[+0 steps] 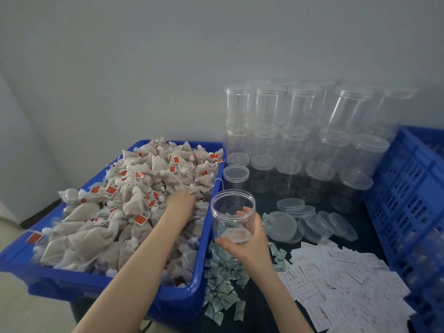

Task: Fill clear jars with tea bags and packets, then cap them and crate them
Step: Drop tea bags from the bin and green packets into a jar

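Bin (199, 272), blue, at the tabletop's left edge, heaped with tea bags (134, 193). Left hand (180, 200) is buried in the heap near the bin's right wall; fingers hidden, grip can't be told. Right hand (249, 239) wraps an uncapped jar (233, 217), upright just right of the bin, a tea bag at its bottom. Green packets (223, 284) lie below it along the front edge, white slips (341, 280) further right. Loose lids (312, 224) behind, stacked capped jars (300, 131) at the back edge, blue crate (403, 188) at the right edge.
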